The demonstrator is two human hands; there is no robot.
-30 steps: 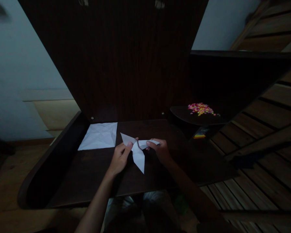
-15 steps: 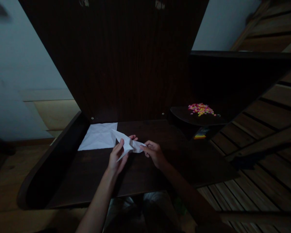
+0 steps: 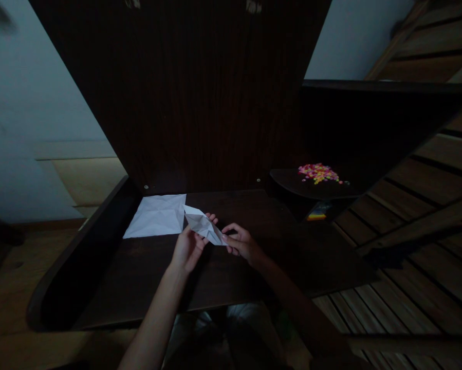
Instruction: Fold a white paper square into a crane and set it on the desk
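Note:
A folded piece of white paper [image 3: 203, 226] is held above the desk between both hands, with creased flaps and a pointed end to the left. My left hand [image 3: 190, 249] is palm up beneath and behind the paper, supporting it; its fingertips show past the far edge, and part of the thumb is hidden. At the paper's right end, my right hand [image 3: 241, 243] pinches the tip between thumb and fingers. Flat on the desk to the left lies a creased white sheet of paper [image 3: 156, 216].
The dark wooden desk [image 3: 146, 282] has a raised side panel [image 3: 72, 262] on the left and a tall back panel [image 3: 200, 103]. A small corner shelf [image 3: 288, 184] at right carries a pile of small colourful pieces [image 3: 318, 173]. Wooden slats [image 3: 408, 216] stand farther right.
The folded paper has turned over in my hands, so a broader creased face now shows. My left thumb has come off its top. My right hand still pinches the right end.

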